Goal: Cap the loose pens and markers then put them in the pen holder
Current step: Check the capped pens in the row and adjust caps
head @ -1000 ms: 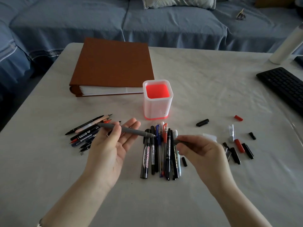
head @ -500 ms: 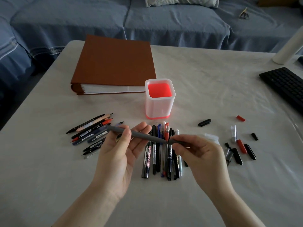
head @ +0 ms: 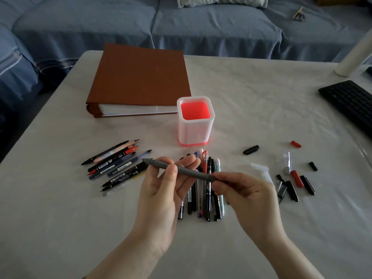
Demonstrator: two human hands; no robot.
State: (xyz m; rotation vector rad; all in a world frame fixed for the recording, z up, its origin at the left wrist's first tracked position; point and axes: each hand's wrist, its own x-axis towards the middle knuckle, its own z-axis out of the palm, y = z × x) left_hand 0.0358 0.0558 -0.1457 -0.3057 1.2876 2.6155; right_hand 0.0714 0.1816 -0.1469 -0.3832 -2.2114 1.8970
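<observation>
**Two hands hold one grey pen**

Closest to us, both hands are up over the white bench [head: 60,218]. The left hand [head: 161,198] has its palm turned up. It pinches a grey pen [head: 187,172] between its thumb and fingers. The right hand [head: 247,196] pinches the other end of the same pen with its fingertips. That end is hidden in the fingers, so I cannot tell if a cap sits there. The pen lies sideways between the two hands, and its free tip sticks out past the left hand.

Right under the hands, a row of pens [head: 208,206] lies side by side on the bench, pointing away from us. Left of the left hand is a bunch of markers [head: 116,164] with bare tips, lying slanted. Right of the right hand is a little heap of loose caps [head: 291,188], black, red and grey. A clear cap [head: 259,167] lies just past the right hand. A bit further out lie a black cap [head: 251,149], a red cap [head: 296,144] and a small black cap [head: 313,166], each on its own.

Just past the hands stands the pen holder [head: 194,129]. It is white and upright, and its red floor shows from above.

Behind it and to the left, a brown binder [head: 141,77] lies flat. Far off to the right are a black keyboard [head: 350,101] and a white roll [head: 354,55]. Past the bench is a blue sofa [head: 201,27].
</observation>
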